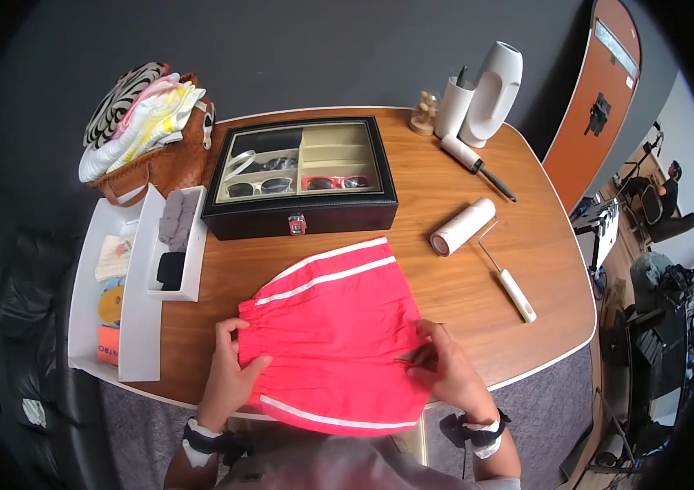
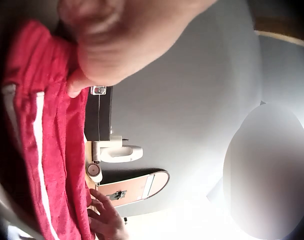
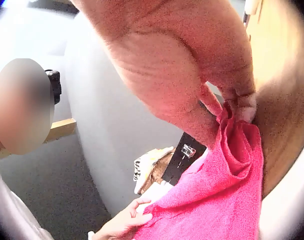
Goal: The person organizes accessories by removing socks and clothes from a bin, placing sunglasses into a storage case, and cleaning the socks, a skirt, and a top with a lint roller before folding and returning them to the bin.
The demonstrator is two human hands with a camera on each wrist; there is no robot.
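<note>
Bright pink-red shorts [image 1: 326,327] with white side stripes lie across the front of the wooden table, gathered waistband to the left and leg hems to the right. At the waistband, my left hand [image 1: 233,367] pinches the cloth, thumb on top and fingers at the edge. The left wrist view shows that thumb [image 2: 79,82] on the red fabric. On the hem side, my right hand [image 1: 449,367] grips the cloth between thumb and fingers. Folds of the shorts [image 3: 237,155] bunch up at those fingertips in the right wrist view.
Behind the shorts stands a black glasses case [image 1: 298,220]. White boxes [image 1: 141,327] with folded clothing are at left, near a brown bag [image 1: 180,159] of clothes. To the right lie lint rollers [image 1: 463,227], a roller handle [image 1: 517,296] and a white vase [image 1: 494,90].
</note>
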